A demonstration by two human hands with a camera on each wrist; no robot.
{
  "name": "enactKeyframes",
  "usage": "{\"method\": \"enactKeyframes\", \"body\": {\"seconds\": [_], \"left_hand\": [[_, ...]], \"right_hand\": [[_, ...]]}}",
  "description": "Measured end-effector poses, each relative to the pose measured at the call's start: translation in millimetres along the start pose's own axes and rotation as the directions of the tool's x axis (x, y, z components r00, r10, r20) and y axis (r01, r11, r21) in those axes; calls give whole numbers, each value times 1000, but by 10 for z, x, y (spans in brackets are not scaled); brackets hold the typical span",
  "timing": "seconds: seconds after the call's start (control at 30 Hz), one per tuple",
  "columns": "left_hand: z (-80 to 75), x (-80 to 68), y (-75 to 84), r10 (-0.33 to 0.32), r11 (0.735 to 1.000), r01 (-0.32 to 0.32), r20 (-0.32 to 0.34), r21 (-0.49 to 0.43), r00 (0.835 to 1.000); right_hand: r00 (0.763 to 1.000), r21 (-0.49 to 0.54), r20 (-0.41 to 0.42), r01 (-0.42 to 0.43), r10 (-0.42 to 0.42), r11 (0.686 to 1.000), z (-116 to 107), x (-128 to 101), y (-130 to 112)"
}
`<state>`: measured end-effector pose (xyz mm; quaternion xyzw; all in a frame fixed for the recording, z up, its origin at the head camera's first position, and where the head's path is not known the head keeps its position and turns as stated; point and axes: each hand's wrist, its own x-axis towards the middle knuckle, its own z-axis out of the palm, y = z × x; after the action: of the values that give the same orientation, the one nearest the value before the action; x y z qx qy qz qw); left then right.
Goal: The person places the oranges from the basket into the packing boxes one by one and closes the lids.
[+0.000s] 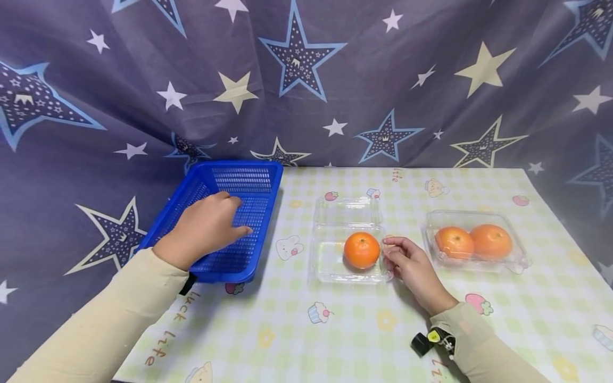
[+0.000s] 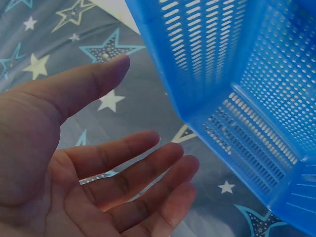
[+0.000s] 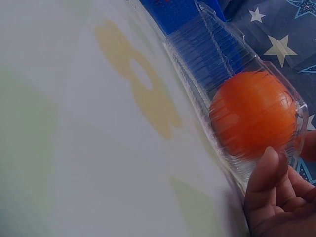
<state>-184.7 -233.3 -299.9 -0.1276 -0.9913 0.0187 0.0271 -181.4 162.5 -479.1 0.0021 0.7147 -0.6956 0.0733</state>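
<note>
Over the blue plastic basket [image 1: 272, 213] at the left is my left hand [image 1: 206, 226], holding nothing. In the left wrist view its fingers are spread and loosely bent, beside the basket's slotted wall [image 2: 197, 54]. At the middle of the table a clear plastic clamshell box [image 1: 325, 260] lies with its lid [image 1: 347, 211] folded back. One orange [image 1: 362, 250] sits in the right half of the box. My right hand [image 1: 414, 274] pinches the box's right edge between thumb and fingers, close beside the orange, as the right wrist view also shows.
To the right stands a second clear clamshell box [image 1: 471, 218], its lid down over two oranges [image 1: 490, 242] [image 1: 454, 242]. A checked tablecloth [image 1: 297, 330] covers the table. Behind and to the left hangs a dark star-patterned curtain [image 1: 335, 69].
</note>
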Motion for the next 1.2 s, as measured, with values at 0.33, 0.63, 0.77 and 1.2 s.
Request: {"method": "enactKeyframes", "body": {"seconds": [0.33,0.63,0.77,1.2], "left_hand": [[67,-30,-152,-20,1000,19,69,19,997],[198,-84,-270,-31,1000,29,142,12,989],[255,-100,-347,-42,999,41,145,14,988],[278,-106,-608,-109,993,114,188,-19,976]], "right_hand": [[1000,-1,-3,-1,1,1000,-11,10,-12],[1000,2,-12,-1,1,1000,-12,-1,-4],[1000,21,-13,-10,11,1000,3,-15,20],[1000,0,-25,-6,6,1000,6,6,16]]}}
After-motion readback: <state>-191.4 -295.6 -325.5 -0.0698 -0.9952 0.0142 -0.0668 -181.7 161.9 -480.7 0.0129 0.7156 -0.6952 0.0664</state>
